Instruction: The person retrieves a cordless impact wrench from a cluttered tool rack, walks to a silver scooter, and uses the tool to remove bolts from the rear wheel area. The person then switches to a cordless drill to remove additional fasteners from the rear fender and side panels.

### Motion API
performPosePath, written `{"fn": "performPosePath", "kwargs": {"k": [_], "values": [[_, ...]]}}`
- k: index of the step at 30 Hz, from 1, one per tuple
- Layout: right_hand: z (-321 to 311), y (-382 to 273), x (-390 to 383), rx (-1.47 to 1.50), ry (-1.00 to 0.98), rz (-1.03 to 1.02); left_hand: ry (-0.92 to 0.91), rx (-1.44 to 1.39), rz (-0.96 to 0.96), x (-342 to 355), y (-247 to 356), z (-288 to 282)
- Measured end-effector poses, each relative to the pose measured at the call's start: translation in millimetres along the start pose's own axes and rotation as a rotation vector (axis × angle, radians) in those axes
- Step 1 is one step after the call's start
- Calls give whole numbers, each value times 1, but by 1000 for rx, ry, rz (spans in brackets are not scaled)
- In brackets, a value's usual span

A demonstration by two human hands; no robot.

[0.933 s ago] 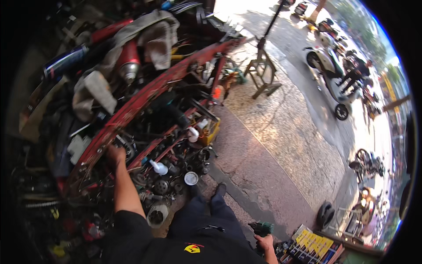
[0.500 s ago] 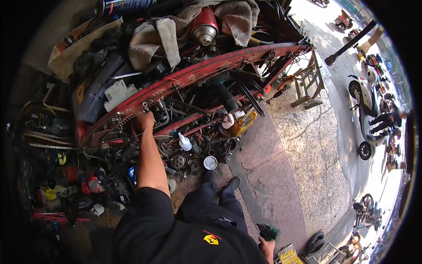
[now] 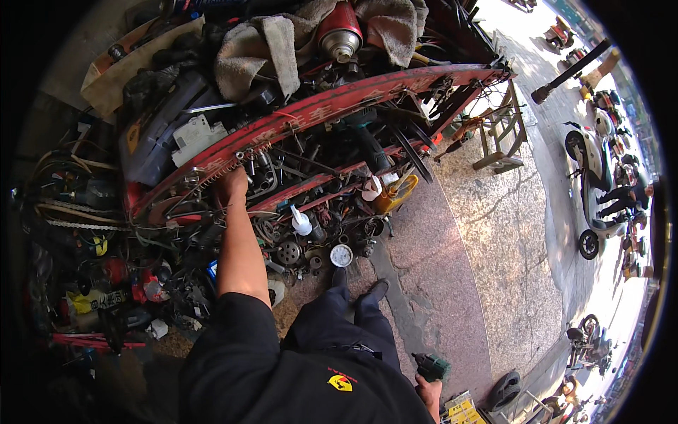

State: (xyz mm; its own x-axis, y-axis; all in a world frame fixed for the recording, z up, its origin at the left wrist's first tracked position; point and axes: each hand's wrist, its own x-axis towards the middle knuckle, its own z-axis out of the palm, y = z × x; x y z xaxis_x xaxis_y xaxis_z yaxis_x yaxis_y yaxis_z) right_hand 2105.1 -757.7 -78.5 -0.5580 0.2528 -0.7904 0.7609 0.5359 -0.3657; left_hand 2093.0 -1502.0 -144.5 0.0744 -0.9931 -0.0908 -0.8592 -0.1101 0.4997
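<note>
My left hand (image 3: 233,188) reaches in just under the red rail (image 3: 304,114) of a cluttered tool stand. Its fingers are hidden among dark tools, so what they touch cannot be made out. Beside it, a coil spring (image 3: 217,174) and several small metal sockets (image 3: 244,156) line the rail. Low on the right, my right hand (image 3: 428,390) is wrapped round the grip of a dark green and black cordless power driver (image 3: 431,366), held out away from the stand.
On the stand's top lie a grey rag (image 3: 281,53), a red spray can (image 3: 340,35) and a dark plastic case (image 3: 166,127). Below are a white-nozzled bottle (image 3: 301,223), a yellow jug (image 3: 397,193) and a round tin (image 3: 341,256). A wooden stool (image 3: 501,145) stands right; a tyre (image 3: 505,390) lies lower right.
The whole view has shifted slightly. My left hand stays under the rail with its forearm a little straighter, and my right hand keeps hold of the power driver.
</note>
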Motion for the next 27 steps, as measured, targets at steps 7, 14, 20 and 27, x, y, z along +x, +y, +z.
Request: {"fn": "performPosePath", "kwargs": {"k": [7, 14, 20, 27], "values": [[-4, 9, 1, -10, -2, -17, -36, 6, 171, -19, 28, -2], [-6, 19, 8, -82, 42, -70, -53, 126, 222, -15, 36, 11], [-5, 11, 8, -90, 15, -7, 39, -241, 246, 11, 1, 43], [1, 3, 9, -135, 26, -67, 244, -1020, 204, 0, -9, 38]]}}
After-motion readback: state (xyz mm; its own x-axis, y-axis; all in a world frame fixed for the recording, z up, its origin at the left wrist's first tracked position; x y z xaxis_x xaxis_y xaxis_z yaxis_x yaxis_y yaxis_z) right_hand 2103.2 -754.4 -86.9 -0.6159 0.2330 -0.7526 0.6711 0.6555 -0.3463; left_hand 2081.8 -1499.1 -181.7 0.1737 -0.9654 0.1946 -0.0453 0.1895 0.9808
